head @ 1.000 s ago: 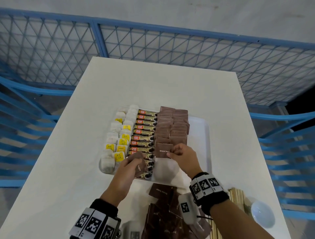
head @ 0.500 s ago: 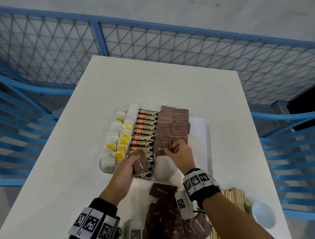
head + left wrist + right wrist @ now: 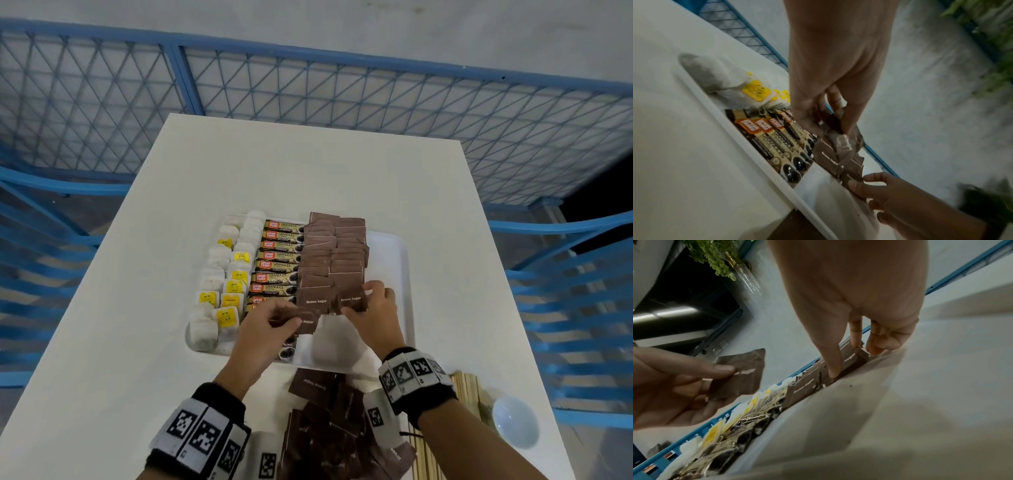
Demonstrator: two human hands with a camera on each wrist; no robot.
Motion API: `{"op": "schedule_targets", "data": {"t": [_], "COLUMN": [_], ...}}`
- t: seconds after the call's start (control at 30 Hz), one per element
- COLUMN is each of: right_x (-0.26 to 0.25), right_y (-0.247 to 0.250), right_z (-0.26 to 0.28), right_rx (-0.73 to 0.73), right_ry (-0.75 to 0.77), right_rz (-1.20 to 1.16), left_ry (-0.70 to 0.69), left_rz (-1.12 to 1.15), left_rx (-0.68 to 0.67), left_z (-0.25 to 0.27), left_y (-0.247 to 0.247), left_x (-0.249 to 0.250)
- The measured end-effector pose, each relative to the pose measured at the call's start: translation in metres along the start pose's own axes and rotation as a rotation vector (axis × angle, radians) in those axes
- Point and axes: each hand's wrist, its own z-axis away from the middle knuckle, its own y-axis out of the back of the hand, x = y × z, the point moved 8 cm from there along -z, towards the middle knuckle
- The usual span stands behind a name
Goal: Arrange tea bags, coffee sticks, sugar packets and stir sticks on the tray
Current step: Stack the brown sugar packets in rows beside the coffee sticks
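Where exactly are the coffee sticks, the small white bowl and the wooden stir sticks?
coffee sticks (image 3: 277,256): head view, label of a middle stick.
small white bowl (image 3: 514,422): head view, its inside.
wooden stir sticks (image 3: 467,386): head view, far ends of the bundle.

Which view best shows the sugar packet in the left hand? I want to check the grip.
The right wrist view: the left hand pinches the sugar packet in the open, thumb on top. In the left wrist view it is crumpled under the fingers; the head view shows only its edge.
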Motion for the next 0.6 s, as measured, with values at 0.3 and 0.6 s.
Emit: {"op": "schedule_targets", "data": {"t": [0.3, 0.6], "right_x": [0.002, -0.002], "right_y": [0.006, 0.007], "right_z": [-0.007, -0.017], "right_rx": [-0.018, -0.022], "right_ry": [0.006, 0.018], "right_rz": [-0.072, -0.071], "left_ry": [-0.195, -0.242], "left_rz": [-0.397, -0.59], "left_rx": [-0.061, -0.021], "left_z": [-0.026, -0.046], "left_y": [-0.028, -0.035], "left_x": [0.021, 0.022]}}
